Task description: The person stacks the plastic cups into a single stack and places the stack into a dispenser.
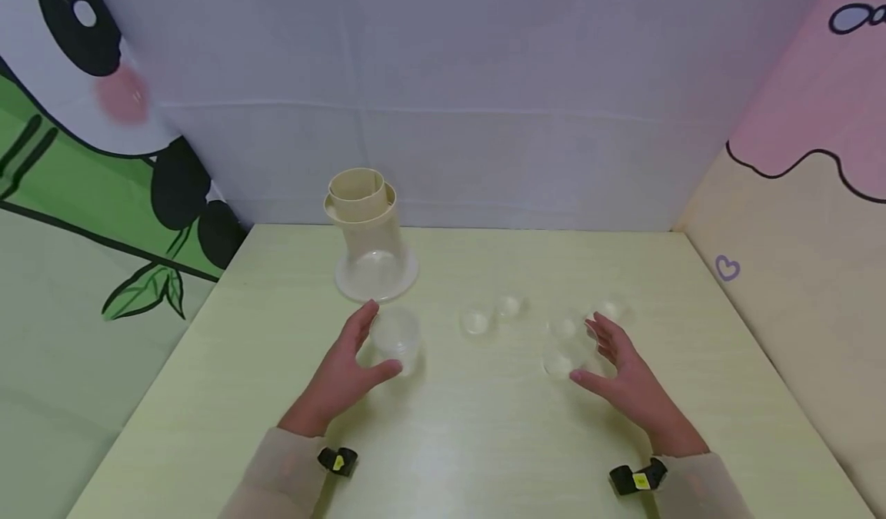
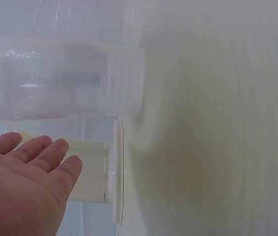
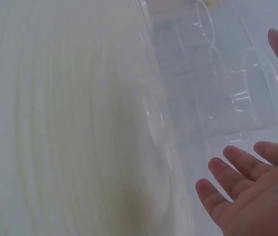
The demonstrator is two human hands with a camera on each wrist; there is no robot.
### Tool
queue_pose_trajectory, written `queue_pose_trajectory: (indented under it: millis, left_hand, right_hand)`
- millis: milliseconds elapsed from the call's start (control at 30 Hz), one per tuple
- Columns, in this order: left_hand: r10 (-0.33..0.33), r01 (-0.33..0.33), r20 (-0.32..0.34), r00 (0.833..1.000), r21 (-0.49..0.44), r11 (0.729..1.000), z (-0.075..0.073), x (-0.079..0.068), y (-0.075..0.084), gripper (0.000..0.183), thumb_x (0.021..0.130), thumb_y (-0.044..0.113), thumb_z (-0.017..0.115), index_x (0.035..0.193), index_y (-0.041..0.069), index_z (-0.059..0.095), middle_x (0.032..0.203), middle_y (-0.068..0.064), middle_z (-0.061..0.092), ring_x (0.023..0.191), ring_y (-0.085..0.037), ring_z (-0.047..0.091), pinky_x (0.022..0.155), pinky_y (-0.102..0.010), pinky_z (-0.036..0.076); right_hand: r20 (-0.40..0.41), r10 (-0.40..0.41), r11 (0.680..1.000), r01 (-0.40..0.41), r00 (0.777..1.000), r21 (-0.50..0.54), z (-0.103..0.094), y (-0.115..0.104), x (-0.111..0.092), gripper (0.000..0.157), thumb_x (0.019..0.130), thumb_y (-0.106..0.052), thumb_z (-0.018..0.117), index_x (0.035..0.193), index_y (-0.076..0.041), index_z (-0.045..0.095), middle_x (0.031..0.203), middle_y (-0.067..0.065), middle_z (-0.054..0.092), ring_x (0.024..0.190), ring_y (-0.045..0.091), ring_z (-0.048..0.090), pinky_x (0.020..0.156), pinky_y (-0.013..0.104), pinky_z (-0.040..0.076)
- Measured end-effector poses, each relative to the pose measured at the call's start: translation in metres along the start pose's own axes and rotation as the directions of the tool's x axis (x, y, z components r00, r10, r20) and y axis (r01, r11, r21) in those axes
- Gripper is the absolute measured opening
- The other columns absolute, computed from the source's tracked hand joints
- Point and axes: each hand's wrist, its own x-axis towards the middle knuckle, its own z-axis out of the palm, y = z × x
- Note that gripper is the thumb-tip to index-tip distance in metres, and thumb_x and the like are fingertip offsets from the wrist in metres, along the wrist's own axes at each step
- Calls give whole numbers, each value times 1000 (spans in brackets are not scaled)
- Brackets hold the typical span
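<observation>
My left hand (image 1: 342, 377) is spread, thumb and fingers apart, around the near-left side of a clear plastic container (image 1: 396, 334). In the left wrist view that container (image 2: 65, 81) stands upright with ridged bands near both ends, and a gap shows between it and the fingertips (image 2: 67, 167). On the other side, my right hand (image 1: 626, 380) is held with fingers apart beside a clear plastic cup (image 1: 562, 361). The right wrist view shows this cup (image 3: 227, 101) upright, with the fingers (image 3: 247, 164) next to it and nothing gripped.
Several more clear cups (image 1: 476, 320) stand across the middle and right of the table (image 1: 471, 442). Toward the back left, a cream tubular holder (image 1: 370, 231) rises from a round white base (image 1: 408, 273). A pale cloth wall (image 1: 484, 150) closes off the back.
</observation>
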Motion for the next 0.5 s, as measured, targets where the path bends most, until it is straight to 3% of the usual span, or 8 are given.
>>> queue_pose_trajectory:
  millis: [167, 267, 500]
  left_hand:
    - [-35, 35, 3, 999, 6, 999, 5, 3, 0, 102, 84, 28, 88, 163, 22, 23, 166, -9, 30, 152, -38, 26, 118, -64, 26]
    - [-48, 47, 2, 999, 2, 999, 6, 4, 1, 101, 85, 28, 88, 162, 21, 24, 166, -10, 30, 152, -39, 25, 118, -64, 27]
    - [-73, 73, 7, 997, 6, 997, 8, 6, 3, 97, 86, 30, 87, 160, 17, 26, 164, -13, 33, 151, -40, 28, 117, -61, 30]
  right_hand:
    - [3, 23, 999, -23, 1000, 28, 3, 1, -2, 100, 93, -29, 80, 164, -10, 12, 166, 16, 28, 149, 45, 28, 116, 63, 29]
    - [3, 40, 998, -40, 999, 40, 5, 1, -2, 100, 93, -30, 79, 165, -11, 12, 166, 17, 28, 147, 48, 29, 114, 68, 30]
    - [-10, 105, 993, -104, 994, 54, 7, 0, -2, 96, 93, -34, 79, 164, -13, 17, 163, 18, 33, 146, 47, 32, 113, 67, 34]
